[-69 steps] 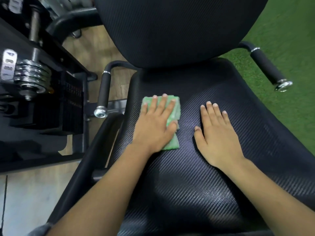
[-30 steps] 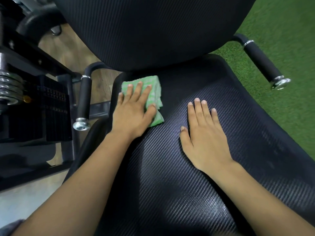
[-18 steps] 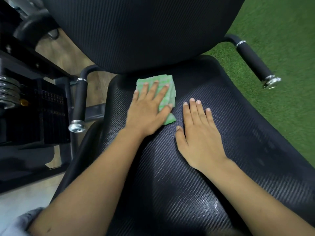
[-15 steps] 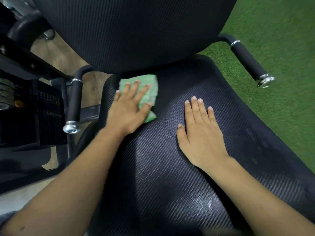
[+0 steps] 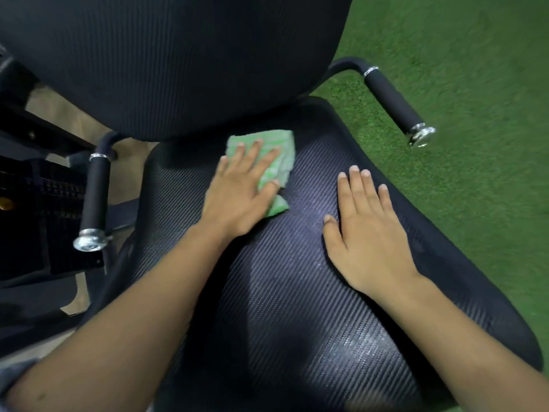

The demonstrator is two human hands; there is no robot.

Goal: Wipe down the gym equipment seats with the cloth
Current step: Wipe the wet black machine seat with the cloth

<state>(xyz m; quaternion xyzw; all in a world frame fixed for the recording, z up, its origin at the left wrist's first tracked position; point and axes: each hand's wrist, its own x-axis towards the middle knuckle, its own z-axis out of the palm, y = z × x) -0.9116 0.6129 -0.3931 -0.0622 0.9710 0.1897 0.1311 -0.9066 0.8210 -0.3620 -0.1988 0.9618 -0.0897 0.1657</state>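
Right hand (image 5: 368,233): flat on the seat (image 5: 297,322), fingers straight, grasping nothing; likely a brace.
Seat: black ribbed weave; pale sheen near the front, damp or glare, cannot tell.
Left hand (image 5: 237,197): fingers spread flat, pressing the cloth (image 5: 282,150) down, not clasped round it.
Cloth: green, folded, on the seat's rear part, just below the backrest (image 5: 178,60); one corner pokes out by the thumb.
Risk, slip: the cloth is only pinned by the palm, so a quick stroke could bunch the folds or leave it behind.
Risk, gap: pushed further back, it could slide into the gap under the backrest.
Risk, missed patch: the right hand covers part of the seat; that spot stays unwiped unless the hand lifts.
Handles: left handle (image 5: 95,197) and right handle (image 5: 392,99), untouched.
Containers: none in view.
Beyond: turf (image 5: 475,173) on the right.
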